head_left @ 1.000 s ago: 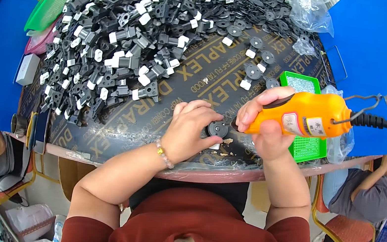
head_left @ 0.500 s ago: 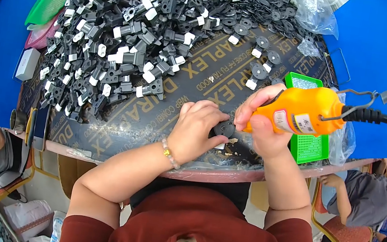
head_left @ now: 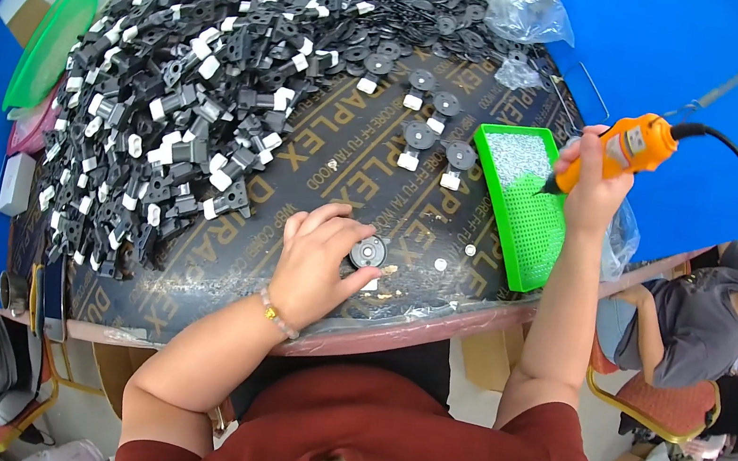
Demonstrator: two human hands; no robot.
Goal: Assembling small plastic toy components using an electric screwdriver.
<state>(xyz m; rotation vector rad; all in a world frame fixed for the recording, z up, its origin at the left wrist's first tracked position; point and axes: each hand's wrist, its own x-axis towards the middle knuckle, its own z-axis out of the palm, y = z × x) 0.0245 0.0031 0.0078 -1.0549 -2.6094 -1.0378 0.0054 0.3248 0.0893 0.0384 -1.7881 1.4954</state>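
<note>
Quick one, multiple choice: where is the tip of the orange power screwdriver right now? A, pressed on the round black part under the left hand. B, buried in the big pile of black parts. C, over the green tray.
C: the right hand holds the orange power screwdriver with its tip over the green tray, away from the left hand.

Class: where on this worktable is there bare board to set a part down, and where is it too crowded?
Bare board lies between the black parts pile and the green tray, above the left hand. A thinner strip runs along the near edge left of that hand. The pile crowds the left and far side; finished discs sit near the tray.
</note>
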